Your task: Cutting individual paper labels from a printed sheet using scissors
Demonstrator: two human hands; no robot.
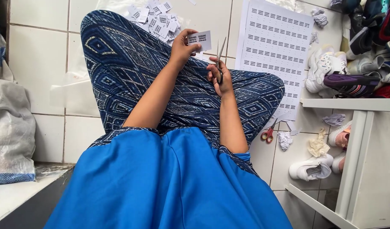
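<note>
- White tiled floor point(42, 55) all around, person sits cross-legged in blue patterned trousers point(131, 63).
- Big printed label sheet point(275, 51) lies flat on the floor, just right of the knees.
- Pile of sneakers point(356, 51) top right, above a white shelf point(352, 104).
- Heap of cut labels point(154, 19) past the far knee.
- Right hand point(220, 78) has its fingers through the scissors point(220, 59), blades pointing up, slightly apart.
- Left hand point(182, 48) pinches a small label strip point(200, 40) just left of the blades.
- Red-handled scissors point(268, 135) lie on the floor.
</note>
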